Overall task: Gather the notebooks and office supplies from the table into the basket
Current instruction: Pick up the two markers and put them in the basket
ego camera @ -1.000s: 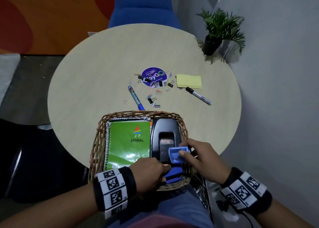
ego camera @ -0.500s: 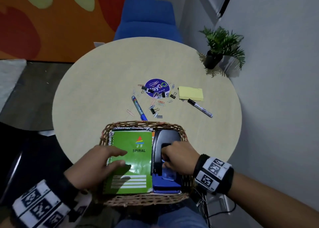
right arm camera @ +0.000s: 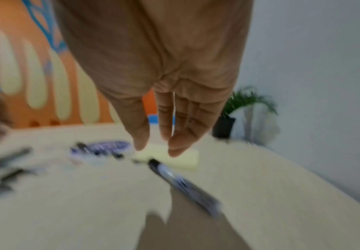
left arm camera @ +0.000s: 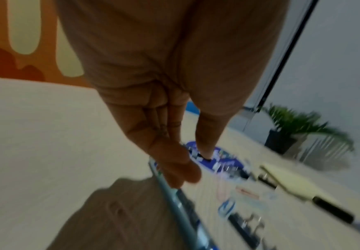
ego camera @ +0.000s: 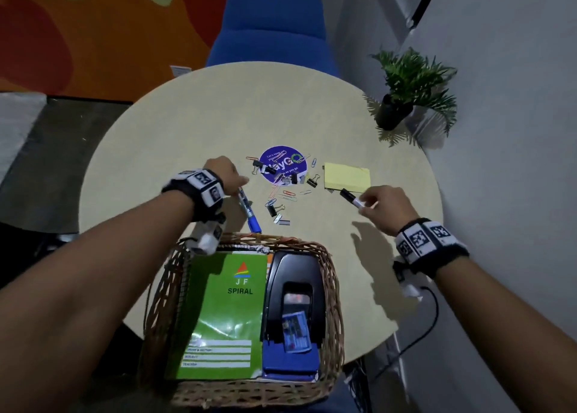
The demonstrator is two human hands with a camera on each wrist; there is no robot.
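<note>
Both hands have left the basket (ego camera: 334,291): left hand (ego camera: 226,175) is reaching, fingers straight, for the blue marker (ego camera: 249,211); right hand (ego camera: 385,208) (grip released) for the black marker (ego camera: 351,197).

The wicker basket (ego camera: 335,291) sits at the desk's near edge and holds a green spiral notebook (ego camera: 223,312) lying flat beside a black-and-blue hole punch (ego camera: 293,291). Beyond the basket, a blue pen (ego camera: 249,214) points at its far rim. Farther off lie scattered paper clips and binder clips (ego camera: 282,191), a yellow sticky-note pad (ego camera: 347,176) and a black marker (ego camera: 350,197).
</note>
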